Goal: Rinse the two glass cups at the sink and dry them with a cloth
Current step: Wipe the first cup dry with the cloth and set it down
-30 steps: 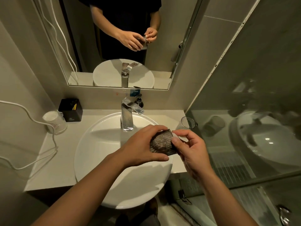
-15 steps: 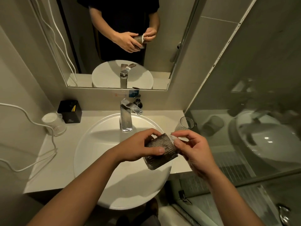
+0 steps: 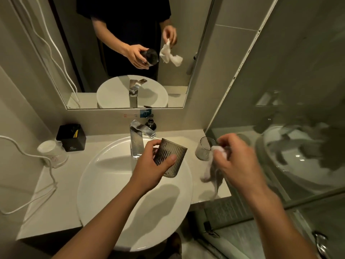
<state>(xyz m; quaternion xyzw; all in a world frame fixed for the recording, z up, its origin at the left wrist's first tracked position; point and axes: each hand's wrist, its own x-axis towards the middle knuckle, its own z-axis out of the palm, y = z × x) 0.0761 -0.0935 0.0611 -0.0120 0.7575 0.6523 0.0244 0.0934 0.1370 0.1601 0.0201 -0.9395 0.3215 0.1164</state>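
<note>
Your left hand (image 3: 149, 171) curls its fingers (image 3: 152, 145) round the ribbed cup (image 3: 173, 149) over the sink (image 3: 87, 193). Your right hand (image 3: 237, 161) pinches the cloth (image 3: 212, 171) beside it, apart. This cup's wiping seems nearly done. Farther off, the second cup (image 3: 204, 151) waits on the table (image 3: 65, 184), dryness unclear.

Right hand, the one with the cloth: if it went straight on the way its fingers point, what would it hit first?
Probably the clear glass cup on the counter, just ahead of the right hand, with its cloth touching first; depth is hard to judge.
</note>
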